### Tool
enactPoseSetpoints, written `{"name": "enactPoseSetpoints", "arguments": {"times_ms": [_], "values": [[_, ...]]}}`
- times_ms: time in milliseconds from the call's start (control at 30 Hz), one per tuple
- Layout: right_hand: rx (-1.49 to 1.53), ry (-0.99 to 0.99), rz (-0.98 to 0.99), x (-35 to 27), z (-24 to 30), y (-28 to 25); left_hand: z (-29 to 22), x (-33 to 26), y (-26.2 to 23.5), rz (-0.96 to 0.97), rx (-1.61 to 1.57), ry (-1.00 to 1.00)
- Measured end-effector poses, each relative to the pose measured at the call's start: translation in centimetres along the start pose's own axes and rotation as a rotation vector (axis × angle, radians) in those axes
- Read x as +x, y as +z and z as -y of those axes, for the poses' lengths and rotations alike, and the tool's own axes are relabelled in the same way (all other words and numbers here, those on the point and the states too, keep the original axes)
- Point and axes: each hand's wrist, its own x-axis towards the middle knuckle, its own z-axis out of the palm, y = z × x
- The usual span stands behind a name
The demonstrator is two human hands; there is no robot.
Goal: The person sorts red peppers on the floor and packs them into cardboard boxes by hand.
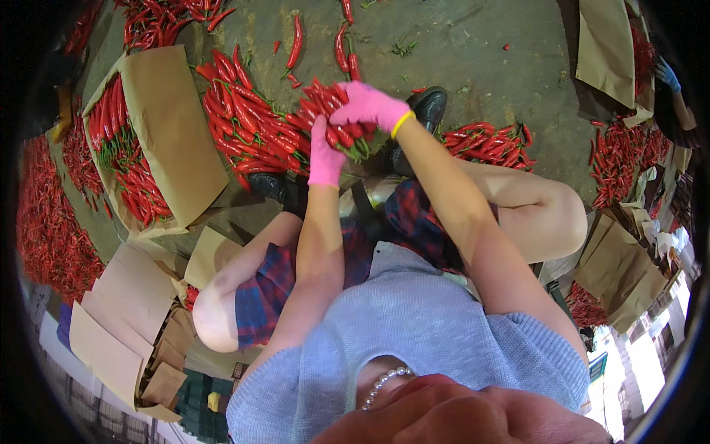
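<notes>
Between my two pink-gloved hands is a bunch of red chili peppers (pixel 319 101), its green stems pointing down toward me. My left hand (pixel 325 154) grips the bunch from the near left side, thumb upright against it. From the right, my right hand (pixel 370 106) wraps over the peppers; its glove has a yellow cuff. Just left of the bunch, a heap of red chilies (pixel 248 122) lies on the floor and reaches my left shoe. Part of the bunch is hidden behind my fingers.
An open cardboard box (pixel 174 133) partly filled with chilies stands at left. A smaller chili pile (pixel 488 144) lies beside my right shoe (pixel 429 107). Loose chilies (pixel 296 43) dot the concrete floor ahead. Flattened cardboard (pixel 122 311) is stacked at lower left. A co-worker's blue-gloved hand (pixel 668 75) shows at far right.
</notes>
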Motion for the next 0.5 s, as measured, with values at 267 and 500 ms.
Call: {"name": "enactPoseSetpoints", "arguments": {"times_ms": [267,500], "values": [[-0.016,0.115,0.169,0.3,1.4,-5.4,3.8,1.2,6.5,0.056,-0.143,0.041],[-0.248,0.130,0.169,3.9,6.2,-7.6,1.4,6.6,7.7,0.009,-0.089,0.158]]}}
